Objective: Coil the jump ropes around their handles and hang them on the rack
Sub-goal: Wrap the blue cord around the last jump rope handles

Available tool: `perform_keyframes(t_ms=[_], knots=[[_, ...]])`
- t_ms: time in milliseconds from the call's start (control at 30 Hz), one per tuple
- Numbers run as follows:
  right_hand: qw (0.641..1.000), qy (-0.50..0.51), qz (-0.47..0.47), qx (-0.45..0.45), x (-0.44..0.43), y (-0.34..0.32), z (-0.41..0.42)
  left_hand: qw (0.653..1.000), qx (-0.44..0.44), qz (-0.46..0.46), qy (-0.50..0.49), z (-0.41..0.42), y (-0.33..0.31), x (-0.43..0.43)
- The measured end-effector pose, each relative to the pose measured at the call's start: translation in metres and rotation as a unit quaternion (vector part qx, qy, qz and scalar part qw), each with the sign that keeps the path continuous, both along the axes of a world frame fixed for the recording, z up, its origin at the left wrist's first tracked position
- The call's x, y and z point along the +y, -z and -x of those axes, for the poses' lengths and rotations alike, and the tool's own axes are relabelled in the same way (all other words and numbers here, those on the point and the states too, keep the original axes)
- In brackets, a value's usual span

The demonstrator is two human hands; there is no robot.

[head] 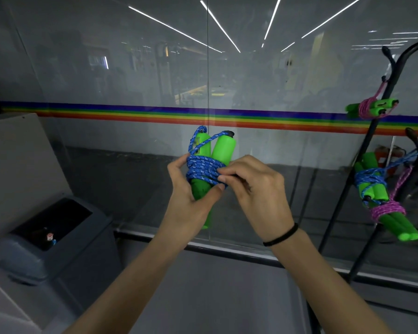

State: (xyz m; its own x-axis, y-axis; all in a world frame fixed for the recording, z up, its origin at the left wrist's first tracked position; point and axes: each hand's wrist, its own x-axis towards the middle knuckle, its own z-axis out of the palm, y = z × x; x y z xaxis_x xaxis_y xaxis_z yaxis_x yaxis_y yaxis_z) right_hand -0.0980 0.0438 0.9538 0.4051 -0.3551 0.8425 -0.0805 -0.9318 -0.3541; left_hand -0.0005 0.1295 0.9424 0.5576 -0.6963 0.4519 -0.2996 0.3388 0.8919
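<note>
Left of black metal rack (402, 56), your left hand (190, 196) gripped green plastic handles (223, 148), right hand (258, 189) pinched blue braided rope (203, 167); slipping could have uncoiled it.

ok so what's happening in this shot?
A person is finishing a coil. The left hand grips the two green handles, with the blue rope wound round their middle; the right hand pinches the rope at the wraps. On the rack hang three finished bundles: a pink bundle up high, a blue bundle and a purple bundle lower. This one is not yet hung.
</note>
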Motion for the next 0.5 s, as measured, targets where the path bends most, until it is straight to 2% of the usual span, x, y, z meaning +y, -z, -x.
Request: perform_keyframes(t_ms=[167,333,500], knots=[[0.996,0.048,-0.019,0.070,-0.001,-0.007,0.003,0.998,-0.056,-0.004,-0.014,0.004,0.003,0.005],[0.982,-0.019,-0.164,0.087,-0.001,-0.018,0.002,0.994,-0.103,-0.024,-0.030,0.004,0.009,0.007],[0.969,-0.032,-0.221,0.103,0.000,-0.024,0.003,0.988,-0.142,-0.038,-0.048,0.005,0.010,0.010]])
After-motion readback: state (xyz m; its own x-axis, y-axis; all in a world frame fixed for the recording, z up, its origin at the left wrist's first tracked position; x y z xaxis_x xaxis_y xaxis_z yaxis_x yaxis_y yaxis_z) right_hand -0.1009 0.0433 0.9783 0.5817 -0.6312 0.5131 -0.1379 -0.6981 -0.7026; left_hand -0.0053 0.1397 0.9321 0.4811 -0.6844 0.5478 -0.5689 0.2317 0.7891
